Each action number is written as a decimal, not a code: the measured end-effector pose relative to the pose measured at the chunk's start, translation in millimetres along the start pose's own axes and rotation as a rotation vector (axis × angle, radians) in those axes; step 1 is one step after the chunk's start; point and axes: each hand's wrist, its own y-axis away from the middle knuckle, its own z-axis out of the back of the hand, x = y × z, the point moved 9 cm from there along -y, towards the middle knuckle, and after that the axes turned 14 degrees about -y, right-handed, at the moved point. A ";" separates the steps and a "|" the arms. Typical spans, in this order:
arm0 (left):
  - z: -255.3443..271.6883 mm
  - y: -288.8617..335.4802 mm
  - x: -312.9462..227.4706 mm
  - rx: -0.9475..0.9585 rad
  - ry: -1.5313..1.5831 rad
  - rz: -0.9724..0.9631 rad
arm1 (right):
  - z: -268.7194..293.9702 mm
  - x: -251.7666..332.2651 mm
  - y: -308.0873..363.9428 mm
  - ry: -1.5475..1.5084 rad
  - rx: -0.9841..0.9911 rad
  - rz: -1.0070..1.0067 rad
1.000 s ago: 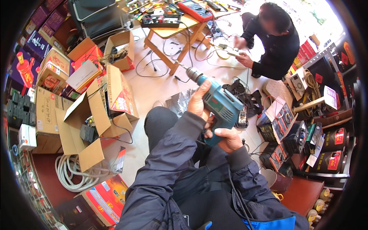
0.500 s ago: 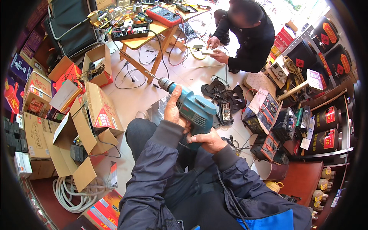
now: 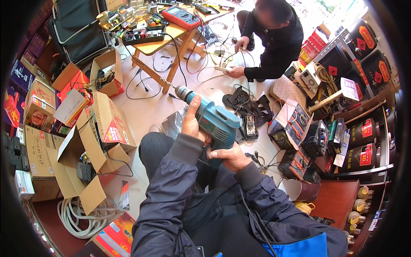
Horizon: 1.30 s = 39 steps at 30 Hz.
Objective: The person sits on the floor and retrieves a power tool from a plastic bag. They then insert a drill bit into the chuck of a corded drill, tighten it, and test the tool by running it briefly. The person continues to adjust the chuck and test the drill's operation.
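A teal electric drill is held in front of my lap, its grey chuck and thin bit pointing up and to the left. My left hand wraps around the drill body behind the chuck, thumb raised along its side. At the lower end, my right hand is closed around the handle, which it mostly hides. The bit's tip lies in line with the wooden table leg behind it; I cannot tell the gap. Farther off, a crouching person in black holds a white power strip in one hand.
Open cardboard boxes and a coiled pale hose crowd the left. A wooden table bears a red multimeter and small parts. Black straps and cables lie on the floor ahead. Batteries and a hammer are right.
The drill and my hands stay nearly still. The other person's hands have moved apart: one lifts away, while the other keeps the power strip, now lower and farther left.
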 end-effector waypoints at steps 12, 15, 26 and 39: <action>6.8 -3.1 3.8 -0.003 0.047 0.005 | 0.1 -2.4 -2.4 -0.027 0.000 -0.007; 4.9 -0.4 1.4 0.013 0.038 0.009 | 2.2 -0.9 -2.8 -0.047 -0.016 0.032; -7.0 -0.9 -20.5 0.066 0.100 -0.088 | -3.7 7.0 -5.1 0.019 0.025 0.052; 23.7 -15.2 -54.5 -0.074 0.184 -0.156 | 15.3 -6.6 20.0 0.076 0.037 -0.012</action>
